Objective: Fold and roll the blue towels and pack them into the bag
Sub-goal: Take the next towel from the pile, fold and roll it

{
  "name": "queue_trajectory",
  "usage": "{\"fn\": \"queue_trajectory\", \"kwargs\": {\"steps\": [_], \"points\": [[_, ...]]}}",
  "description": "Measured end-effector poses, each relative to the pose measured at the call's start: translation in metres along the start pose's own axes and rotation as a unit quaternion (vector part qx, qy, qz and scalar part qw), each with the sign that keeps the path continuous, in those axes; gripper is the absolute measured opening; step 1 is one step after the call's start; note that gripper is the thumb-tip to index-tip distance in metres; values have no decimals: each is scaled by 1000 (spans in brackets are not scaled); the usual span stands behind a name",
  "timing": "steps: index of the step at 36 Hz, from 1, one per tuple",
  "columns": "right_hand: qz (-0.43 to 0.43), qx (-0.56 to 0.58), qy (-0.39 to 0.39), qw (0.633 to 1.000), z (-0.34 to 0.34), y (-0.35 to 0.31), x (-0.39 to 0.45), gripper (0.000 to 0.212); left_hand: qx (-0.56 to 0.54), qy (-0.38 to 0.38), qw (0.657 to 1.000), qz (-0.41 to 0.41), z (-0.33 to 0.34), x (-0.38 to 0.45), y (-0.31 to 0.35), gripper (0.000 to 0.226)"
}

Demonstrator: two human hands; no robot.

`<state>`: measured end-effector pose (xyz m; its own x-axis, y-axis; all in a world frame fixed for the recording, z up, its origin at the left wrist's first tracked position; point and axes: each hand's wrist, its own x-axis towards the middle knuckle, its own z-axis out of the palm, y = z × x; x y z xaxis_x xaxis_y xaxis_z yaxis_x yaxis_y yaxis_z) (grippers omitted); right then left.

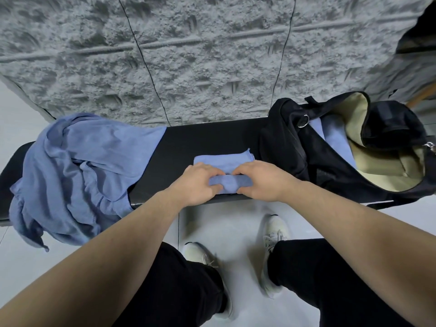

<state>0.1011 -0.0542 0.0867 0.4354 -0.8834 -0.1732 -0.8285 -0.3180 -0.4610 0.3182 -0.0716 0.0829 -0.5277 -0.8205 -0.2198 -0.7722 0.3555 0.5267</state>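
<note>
**Blue towel part-rolled on black bench, both hands on the roll**

Item 1. Folded blue towel (223, 160), at frame centre on the black bench (184, 140). Its near end is wound into a roll; the unrolled flat part extends toward 12 o'clock from the roll, one corner turned up at its 2 o'clock end.

Item 2. Left hand (197, 182), at the 9 o'clock end of the roll. Fingers curl over the top, thumb tucks under the near side; it grips the roll.

Item 3. Right hand (262, 180), at the 3 o'clock end of the roll. Same hold, fingers over and thumb under, gripping the roll. The fingertips of both hands nearly meet above it.

Item 4. Pile of loose blue towels (77, 175), at 9 o'clock from the hands, crumpled, draped over the bench's near edge.

Item 5. Black bag (292, 147), at 3 o'clock from the hands, mouth open, beige lining showing. A packed blue towel (335, 138) lies inside along the lining.

Item 6. Grey textured wall (188, 55), at 12 o'clock behind the bench.

Item 7. White shoes (274, 253) and black trousers, at 6 o'clock on a pale floor.
</note>
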Motion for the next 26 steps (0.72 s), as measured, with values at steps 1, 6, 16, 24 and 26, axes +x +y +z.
{"fn": "queue_trajectory", "kwargs": {"steps": [1,6,16,24,26], "points": [[3,3,-7,1000,0,-1,0,28,0,-6,1000,4,0,0,-1,28],[17,14,-34,999,-2,0,-1,27,-7,10,1000,9,4,-3,-6,33],[25,30,-54,998,-2,5,6,29,75,66,993,62,2,-8,-11,52],[25,24,-47,998,-1,5,4,35,27,61,997,37,4,1,-10,21],[28,-4,-33,999,-2,4,2,48,30,67,997,31,5,3,-13,24]]}}
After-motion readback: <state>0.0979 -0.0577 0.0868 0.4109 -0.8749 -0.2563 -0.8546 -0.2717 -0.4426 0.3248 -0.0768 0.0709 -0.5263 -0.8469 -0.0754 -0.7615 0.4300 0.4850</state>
